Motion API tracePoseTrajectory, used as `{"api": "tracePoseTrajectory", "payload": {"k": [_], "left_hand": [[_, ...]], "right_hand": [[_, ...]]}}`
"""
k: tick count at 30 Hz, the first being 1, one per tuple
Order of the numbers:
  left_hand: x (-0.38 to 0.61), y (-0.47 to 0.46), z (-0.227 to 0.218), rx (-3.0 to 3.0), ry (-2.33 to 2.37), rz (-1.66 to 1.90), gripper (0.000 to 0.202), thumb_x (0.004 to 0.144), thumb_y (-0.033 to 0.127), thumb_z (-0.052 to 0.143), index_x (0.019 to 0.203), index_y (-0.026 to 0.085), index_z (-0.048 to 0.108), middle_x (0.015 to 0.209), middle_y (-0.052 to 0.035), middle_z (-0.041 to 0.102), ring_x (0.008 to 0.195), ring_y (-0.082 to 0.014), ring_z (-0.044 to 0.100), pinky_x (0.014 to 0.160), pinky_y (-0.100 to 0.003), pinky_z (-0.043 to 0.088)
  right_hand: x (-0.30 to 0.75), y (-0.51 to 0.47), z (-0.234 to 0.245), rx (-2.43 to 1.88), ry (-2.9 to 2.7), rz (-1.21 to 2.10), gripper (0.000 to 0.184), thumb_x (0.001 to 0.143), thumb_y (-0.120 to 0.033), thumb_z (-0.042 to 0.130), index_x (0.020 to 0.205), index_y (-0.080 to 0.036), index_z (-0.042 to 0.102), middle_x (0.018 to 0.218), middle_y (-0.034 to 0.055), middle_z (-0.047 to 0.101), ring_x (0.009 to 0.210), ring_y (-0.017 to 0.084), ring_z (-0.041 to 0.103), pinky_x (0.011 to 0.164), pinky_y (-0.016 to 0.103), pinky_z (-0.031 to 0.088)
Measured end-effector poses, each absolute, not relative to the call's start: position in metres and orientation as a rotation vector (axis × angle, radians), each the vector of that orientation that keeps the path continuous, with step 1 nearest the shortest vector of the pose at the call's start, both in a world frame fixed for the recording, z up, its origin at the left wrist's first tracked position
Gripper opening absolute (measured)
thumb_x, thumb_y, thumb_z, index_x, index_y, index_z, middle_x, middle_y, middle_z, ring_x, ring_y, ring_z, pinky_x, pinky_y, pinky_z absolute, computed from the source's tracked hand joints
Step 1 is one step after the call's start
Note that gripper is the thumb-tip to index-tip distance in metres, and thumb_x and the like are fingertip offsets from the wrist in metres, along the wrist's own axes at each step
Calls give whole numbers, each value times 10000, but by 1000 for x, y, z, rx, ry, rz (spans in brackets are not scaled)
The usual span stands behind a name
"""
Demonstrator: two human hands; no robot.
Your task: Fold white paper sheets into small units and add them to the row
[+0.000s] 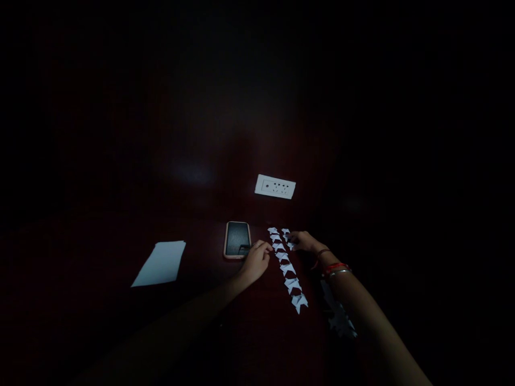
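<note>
Several small folded white paper pieces (284, 256) lie in a long row on the dark reddish table. A second, shorter row of folded paper pieces (285, 231) runs beside its far end, on the right. My right hand (304, 241), with bracelets at the wrist, is at the near end of this short row, its fingertips closed on a folded paper piece (291, 246) and partly covering it. My left hand (258, 257) rests between the phone and the long row. Its fingers are loosely bent and apart, pointing at the row, and they hold nothing.
A phone in a pinkish case (237, 239) lies just left of my left hand. Farther left is a stack of white paper sheets (161, 262). More white paper pieces (340, 320) sit under my right forearm, in shadow. A white socket panel (276, 186) is behind the table.
</note>
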State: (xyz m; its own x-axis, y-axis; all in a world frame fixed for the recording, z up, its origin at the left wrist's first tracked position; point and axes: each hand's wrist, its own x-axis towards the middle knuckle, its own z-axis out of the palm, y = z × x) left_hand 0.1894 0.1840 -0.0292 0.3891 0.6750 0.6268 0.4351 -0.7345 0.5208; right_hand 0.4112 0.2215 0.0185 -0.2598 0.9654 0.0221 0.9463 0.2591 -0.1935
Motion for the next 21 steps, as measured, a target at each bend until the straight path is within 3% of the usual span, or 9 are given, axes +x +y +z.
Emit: {"api": "tracePoseTrajectory", "payload": {"k": [7,12,14,17,21], "left_hand": [[171,173,-9,2512,1098,1189,281,710,41,370,891,191,524,969,-31,481,888,-153,475,833,-272,359],[113,195,9,2495,1421,1121,306,808,267,342,1075,223,484,1189,-86,344,1115,-296,266,871,-471,253],[93,206,8,2473,1532,1033,325,813,313,325,1085,246,490,1204,-92,337,1119,-321,254,833,-514,261],[78,216,2,2470,1603,875,313,805,392,336,980,272,565,1168,-75,399,1079,-316,322,786,-492,319],[70,213,7,2506,1636,881,379,845,401,235,1176,300,390,1242,-76,323,1125,-285,280,813,-459,313]], "right_hand": [[404,210,30,-1770,-2405,134,428,616,-141,614,1036,-163,530,946,41,603,853,156,562,736,224,419],[385,198,45,-1710,-2441,65,332,658,-137,560,987,-177,568,937,40,608,839,160,563,728,219,410],[376,195,50,-1682,-2458,47,305,666,-126,543,963,-177,584,945,43,608,850,165,559,740,219,403],[362,190,55,-1623,-2499,31,270,676,-123,531,931,-173,605,944,44,611,862,168,556,755,220,397],[344,177,61,-1520,-2560,29,267,695,-130,516,948,-155,600,964,56,602,877,163,549,779,226,390]]}}
